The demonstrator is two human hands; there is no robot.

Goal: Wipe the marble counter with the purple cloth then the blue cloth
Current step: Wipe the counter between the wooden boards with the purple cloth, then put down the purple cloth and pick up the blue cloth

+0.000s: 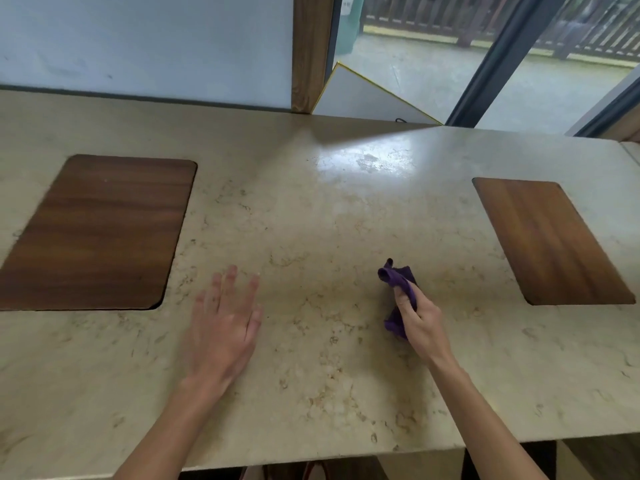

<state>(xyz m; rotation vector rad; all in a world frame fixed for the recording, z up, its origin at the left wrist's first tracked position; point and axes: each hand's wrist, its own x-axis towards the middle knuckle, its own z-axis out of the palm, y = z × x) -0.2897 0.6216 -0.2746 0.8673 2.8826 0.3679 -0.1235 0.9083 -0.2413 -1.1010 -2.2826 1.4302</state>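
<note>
A marble counter (311, 220) fills the view, its near edge cut off. The left hand (221, 327) spreads flat, blurred. The right hand (420, 323) grips a bunched purple cloth (398, 277), partly hidden, pointing away, mid-counter.

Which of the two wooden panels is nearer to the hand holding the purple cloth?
The right wooden panel; the left wooden panel lies beyond the empty left hand.

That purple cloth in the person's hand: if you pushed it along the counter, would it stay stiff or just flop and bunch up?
Probably floppy: the purple cloth is crumpled in the right hand, with ends drooping above and below the grip. It looks light, since a few fingers hold it. On the glossy marble counter it would likely slide easily and bunch unless pressed flat.
</note>
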